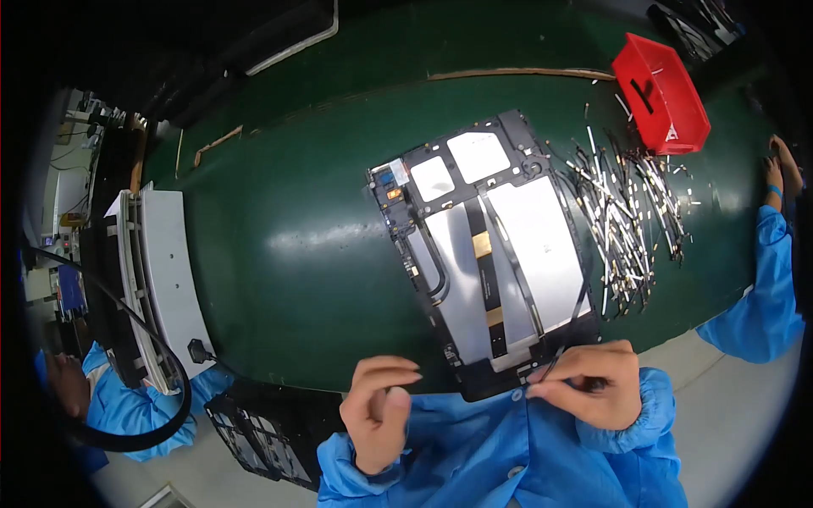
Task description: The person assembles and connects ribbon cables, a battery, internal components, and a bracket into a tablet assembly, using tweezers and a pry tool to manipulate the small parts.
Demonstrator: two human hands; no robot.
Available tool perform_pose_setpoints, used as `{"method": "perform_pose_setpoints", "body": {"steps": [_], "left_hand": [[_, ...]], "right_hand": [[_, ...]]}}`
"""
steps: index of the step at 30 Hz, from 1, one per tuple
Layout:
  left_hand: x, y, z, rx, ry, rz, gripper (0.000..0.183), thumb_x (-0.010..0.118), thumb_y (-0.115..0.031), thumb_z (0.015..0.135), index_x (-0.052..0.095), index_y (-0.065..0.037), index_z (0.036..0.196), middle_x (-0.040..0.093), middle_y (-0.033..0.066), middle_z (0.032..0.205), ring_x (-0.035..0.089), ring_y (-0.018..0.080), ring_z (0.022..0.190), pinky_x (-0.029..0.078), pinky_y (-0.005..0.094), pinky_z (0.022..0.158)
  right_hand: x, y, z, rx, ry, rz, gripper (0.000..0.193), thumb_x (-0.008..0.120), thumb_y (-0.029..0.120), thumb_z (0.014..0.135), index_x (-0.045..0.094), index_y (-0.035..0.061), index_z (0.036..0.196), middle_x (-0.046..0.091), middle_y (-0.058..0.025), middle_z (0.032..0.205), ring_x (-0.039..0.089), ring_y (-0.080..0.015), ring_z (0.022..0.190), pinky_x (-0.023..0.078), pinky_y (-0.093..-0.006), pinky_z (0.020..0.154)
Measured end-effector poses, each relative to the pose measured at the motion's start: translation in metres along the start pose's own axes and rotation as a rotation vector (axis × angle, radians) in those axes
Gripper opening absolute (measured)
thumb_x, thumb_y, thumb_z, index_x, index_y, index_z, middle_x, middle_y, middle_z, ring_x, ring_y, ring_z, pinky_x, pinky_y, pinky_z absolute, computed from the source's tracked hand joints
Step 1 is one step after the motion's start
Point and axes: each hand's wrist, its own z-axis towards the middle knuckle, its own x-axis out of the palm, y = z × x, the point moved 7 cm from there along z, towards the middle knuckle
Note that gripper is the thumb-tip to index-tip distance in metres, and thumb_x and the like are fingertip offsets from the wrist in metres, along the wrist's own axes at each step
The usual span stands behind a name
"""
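Note:
On the bench in front of me lies a tablet-like device (461, 271) without its cover, showing silver panels, black frame parts and ribbon cables. My right hand (597, 385) is at its lower right corner, thumb and forefinger pinched on the end of a thin black cable (581, 300). This cable curves up along the device's right edge. My left hand (377, 411) is near the lower left corner, apart from the device, its fingers curled loosely with a gap to the thumb and nothing visible between them.
Right of the device lies a loose pile of black-and-white cable strips (622, 220). A red bin (665, 97) stands behind it. White panels (169, 271) are stacked at the left, near a black cable loop (182, 385). Similar opened devices (262, 436) sit lower left. Other people's blue sleeves (766, 279) show at both sides.

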Motion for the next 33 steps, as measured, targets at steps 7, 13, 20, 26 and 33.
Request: {"method": "perform_pose_setpoints", "body": {"steps": [7, 13, 20, 26, 33], "left_hand": [[0.021, 0.026, -0.031, -0.317, 0.269, -0.101, 0.046, 0.056, -0.017, 0.088, 0.047, 0.002, 0.13, 0.034, 0.0159, 0.137, 0.037, 0.0259, 0.126, 0.026, 0.0363, 0.105], [0.033, 0.021, -0.036, -0.301, 0.367, -0.111, 0.055, 0.052, -0.021, 0.091, 0.036, 0.002, 0.138, 0.024, 0.0156, 0.142, 0.03, 0.0258, 0.131, 0.019, 0.0363, 0.108], [0.035, 0.037, -0.039, -0.523, 0.171, -0.671, 0.054, 0.042, -0.033, 0.095, 0.04, 0.006, 0.133, 0.026, 0.0144, 0.141, 0.02, 0.0256, 0.134, 0.016, 0.0353, 0.108], [0.027, 0.043, -0.03, -0.275, 0.216, -0.396, 0.028, 0.045, -0.019, 0.094, 0.059, 0.003, 0.105, 0.04, 0.015, 0.131, 0.035, 0.0223, 0.123, 0.026, 0.0333, 0.103], [0.025, 0.042, -0.006, -0.053, -0.094, -0.347, 0.019, 0.053, 0.006, 0.086, 0.052, 0.004, 0.105, 0.05, 0.0144, 0.108, 0.053, 0.0142, 0.089, 0.044, 0.0264, 0.082]], "right_hand": [[0.019, -0.003, 0.023, 0.043, -0.143, -0.054, 0.01, 0.074, 0.005, 0.074, 0.068, 0.0014, 0.082, 0.067, -0.0076, 0.07, 0.05, -0.0072, 0.045, 0.036, -0.0211, 0.041], [0.029, -0.008, 0.025, 0.018, -0.176, -0.116, 0.011, 0.073, 0.002, 0.074, 0.065, -0.0007, 0.08, 0.064, -0.0083, 0.068, 0.055, -0.0119, 0.05, 0.041, -0.0235, 0.045], [0.036, 0.0, 0.029, -0.113, -0.168, -0.236, 0.012, 0.071, -0.002, 0.071, 0.063, -0.0025, 0.078, 0.058, -0.0114, 0.071, 0.058, -0.0214, 0.059, 0.044, -0.028, 0.051], [0.052, 0.002, 0.035, -0.145, -0.055, -0.353, 0.014, 0.069, -0.001, 0.069, 0.059, -0.0015, 0.08, 0.052, -0.0111, 0.077, 0.056, -0.0292, 0.068, 0.046, -0.0353, 0.059], [0.056, 0.005, 0.037, -0.131, -0.092, -0.495, 0.019, 0.068, -0.001, 0.067, 0.057, -0.0022, 0.082, 0.053, -0.0134, 0.083, 0.056, -0.0306, 0.072, 0.047, -0.0378, 0.06]]}}
